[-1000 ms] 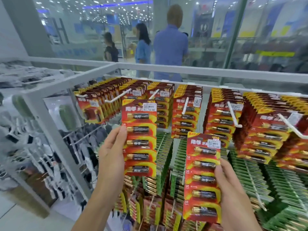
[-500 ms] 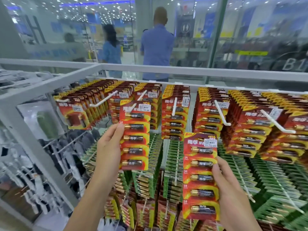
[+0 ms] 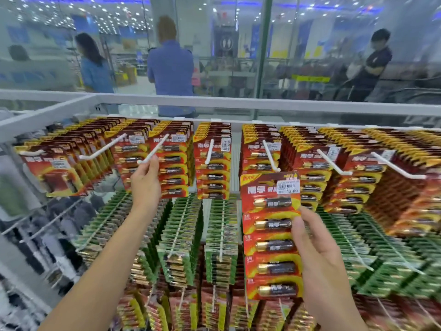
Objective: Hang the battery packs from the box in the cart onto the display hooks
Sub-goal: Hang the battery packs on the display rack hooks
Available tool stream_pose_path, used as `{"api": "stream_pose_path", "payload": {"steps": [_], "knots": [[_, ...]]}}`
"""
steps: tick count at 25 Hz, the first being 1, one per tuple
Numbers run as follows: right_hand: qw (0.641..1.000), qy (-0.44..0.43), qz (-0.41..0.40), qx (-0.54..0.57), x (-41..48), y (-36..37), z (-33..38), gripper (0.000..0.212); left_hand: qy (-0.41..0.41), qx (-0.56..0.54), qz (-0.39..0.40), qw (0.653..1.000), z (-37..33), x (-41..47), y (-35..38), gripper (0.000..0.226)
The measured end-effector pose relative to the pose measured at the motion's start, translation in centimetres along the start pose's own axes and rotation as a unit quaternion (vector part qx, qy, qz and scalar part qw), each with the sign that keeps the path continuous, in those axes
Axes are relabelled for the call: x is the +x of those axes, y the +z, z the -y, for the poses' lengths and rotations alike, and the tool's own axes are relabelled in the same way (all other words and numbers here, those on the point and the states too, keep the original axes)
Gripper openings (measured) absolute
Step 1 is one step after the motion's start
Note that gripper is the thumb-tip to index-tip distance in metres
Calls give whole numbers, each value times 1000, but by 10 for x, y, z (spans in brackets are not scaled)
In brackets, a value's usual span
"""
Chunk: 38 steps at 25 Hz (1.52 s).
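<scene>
My left hand (image 3: 145, 185) is raised at the tip of a white display hook (image 3: 154, 149), its fingertips touching the tip. A red-and-yellow battery pack (image 3: 173, 163) hangs on that hook just right of the hand, against the packs behind it. My right hand (image 3: 319, 256) grips the right edge of a second battery pack (image 3: 269, 235), a long strip of several batteries with a price sticker, thumb on its front. This pack is held upright below and in front of another white hook (image 3: 270, 155). The cart and box are out of view.
Rows of hooks crowded with red battery packs (image 3: 353, 168) fill the top of the white rack (image 3: 214, 103). Green packs (image 3: 183, 235) hang in the row below, more red ones lower down. Behind the glass stand three people (image 3: 170, 68).
The pack my left hand held now hangs far back on the hook, and that hand sits at the hook's tip. My right hand has lifted its pack up and to the right.
</scene>
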State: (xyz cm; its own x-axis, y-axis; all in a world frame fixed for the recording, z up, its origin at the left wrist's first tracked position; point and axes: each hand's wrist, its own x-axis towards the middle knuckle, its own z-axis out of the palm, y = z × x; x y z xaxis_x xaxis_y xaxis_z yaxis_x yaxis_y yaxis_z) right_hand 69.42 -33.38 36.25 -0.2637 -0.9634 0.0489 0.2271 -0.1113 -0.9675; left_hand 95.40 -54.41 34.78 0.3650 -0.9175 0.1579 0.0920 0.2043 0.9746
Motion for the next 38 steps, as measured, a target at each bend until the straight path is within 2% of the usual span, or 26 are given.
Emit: {"api": "stream_pose_path", "payload": {"steps": [2, 3, 8, 11, 15, 20, 25, 30, 33, 36, 38], "knots": [[999, -25, -28, -14, 0, 3, 9, 29, 18, 17, -15, 1000, 5, 2, 0, 39], [999, -32, -29, -18, 1, 3, 12, 26, 30, 26, -16, 999, 7, 2, -1, 40], [998, -28, -41, -42, 13, 0, 6, 42, 54, 43, -13, 998, 8, 2, -6, 36], [998, -35, -33, -28, 27, 8, 3, 34, 84, 65, -6, 994, 5, -1, -8, 19], [995, -60, -48, -61, 69, 23, 1, 28, 106, 91, -14, 990, 9, -5, -10, 14], [992, -42, -73, -93, 118, 25, -8, 30, 85, 83, -10, 993, 15, -2, -13, 11], [986, -51, -85, -132, 128, 19, -10, 30, 88, 78, 6, 993, 15, 0, -15, 11], [977, -78, -111, -164, 114, 11, -19, 33, 66, 80, 2, 995, 24, -15, -33, 24], [975, -72, -132, -163, 100, 0, -28, 17, 42, 70, 12, 997, 22, -47, -46, 27], [972, -57, -159, -166, 70, -16, -39, 24, 16, 36, 44, 998, 17, -89, -50, 26], [969, -34, -180, -167, 43, -33, -49, 27, -21, 16, 96, 995, 18, -116, -45, 32]]}}
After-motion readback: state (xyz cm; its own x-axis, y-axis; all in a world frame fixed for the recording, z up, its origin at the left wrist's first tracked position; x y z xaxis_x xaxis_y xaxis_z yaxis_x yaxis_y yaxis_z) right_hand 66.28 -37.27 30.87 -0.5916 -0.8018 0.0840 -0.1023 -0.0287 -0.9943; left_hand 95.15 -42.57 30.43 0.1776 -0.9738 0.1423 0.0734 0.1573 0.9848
